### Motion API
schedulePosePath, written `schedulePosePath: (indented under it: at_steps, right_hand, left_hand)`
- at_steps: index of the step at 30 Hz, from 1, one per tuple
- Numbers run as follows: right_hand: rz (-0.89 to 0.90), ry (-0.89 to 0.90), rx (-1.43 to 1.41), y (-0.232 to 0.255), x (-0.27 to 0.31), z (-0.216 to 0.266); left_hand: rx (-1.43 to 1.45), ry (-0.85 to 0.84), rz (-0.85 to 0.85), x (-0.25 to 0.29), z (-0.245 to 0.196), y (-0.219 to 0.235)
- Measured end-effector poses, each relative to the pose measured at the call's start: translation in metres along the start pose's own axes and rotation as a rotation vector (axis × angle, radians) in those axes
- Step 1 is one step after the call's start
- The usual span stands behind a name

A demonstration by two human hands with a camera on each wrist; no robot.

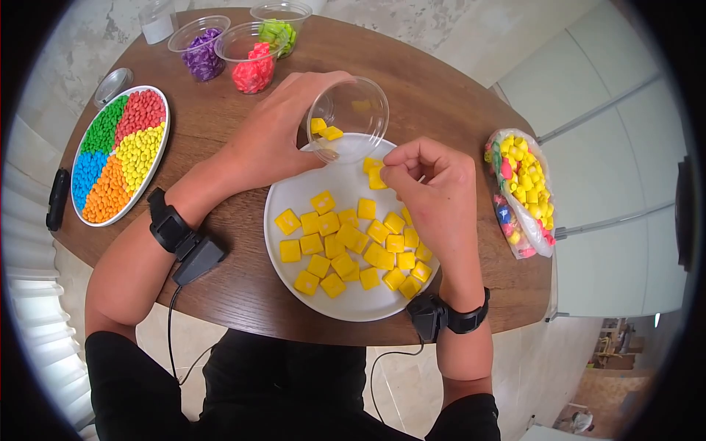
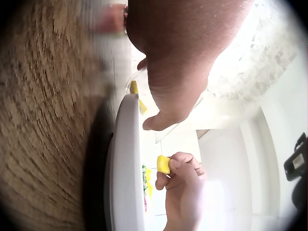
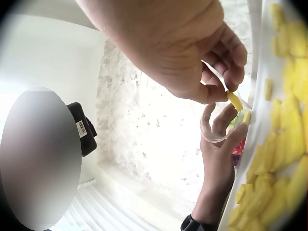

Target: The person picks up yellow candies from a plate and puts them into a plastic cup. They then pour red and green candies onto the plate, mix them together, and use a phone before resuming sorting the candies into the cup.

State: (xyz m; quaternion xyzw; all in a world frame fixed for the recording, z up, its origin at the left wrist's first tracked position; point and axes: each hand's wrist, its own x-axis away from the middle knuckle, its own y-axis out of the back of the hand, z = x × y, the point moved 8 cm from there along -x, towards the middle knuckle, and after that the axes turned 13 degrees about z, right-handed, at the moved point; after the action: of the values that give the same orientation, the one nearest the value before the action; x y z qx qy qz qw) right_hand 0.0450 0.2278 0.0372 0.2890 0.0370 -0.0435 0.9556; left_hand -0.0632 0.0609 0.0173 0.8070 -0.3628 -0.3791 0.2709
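My left hand (image 1: 283, 128) grips a clear plastic cup (image 1: 348, 117) tilted on its side over the far rim of a white plate (image 1: 294, 187). Two yellow candies (image 1: 325, 130) lie inside the cup. My right hand (image 1: 426, 184) pinches one yellow candy (image 1: 376, 178) (image 2: 163, 164) (image 3: 234, 100) just right of the cup's mouth. Several yellow square candies (image 1: 353, 246) cover the plate in front of both hands. The right wrist view shows the left hand (image 3: 221, 144) around the cup (image 3: 211, 127) beyond the pinched candy.
A round dish (image 1: 120, 153) of candies sorted by colour sits at the left. Clear cups of purple (image 1: 202, 55), red (image 1: 252, 70) and green (image 1: 278, 33) candies stand at the back. A bag of mixed candies (image 1: 521, 192) lies at the right edge. A dark object (image 1: 57, 198) lies far left.
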Motion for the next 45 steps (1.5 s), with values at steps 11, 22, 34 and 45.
schedulePosePath:
  at_steps: [11,22,34,45]
  right_hand:
    - [-0.047,-0.118,-0.498,-0.002,0.001,0.003]
    - [0.033,-0.089,0.402,-0.001,-0.004,-0.014]
    - [0.146,-0.137,0.516,-0.012,-0.003,-0.012]
    - [0.053,-0.094,0.403,-0.007,-0.004,-0.011]
  left_hand:
    - [-0.03,-0.028,-0.018,0.001,-0.002,0.0]
    - [0.014,0.018,-0.003,0.001,0.007,-0.002]
    - [0.029,0.034,0.003,0.001,0.009,-0.003]
    - [0.028,0.015,-0.009,0.001,0.01,-0.003]
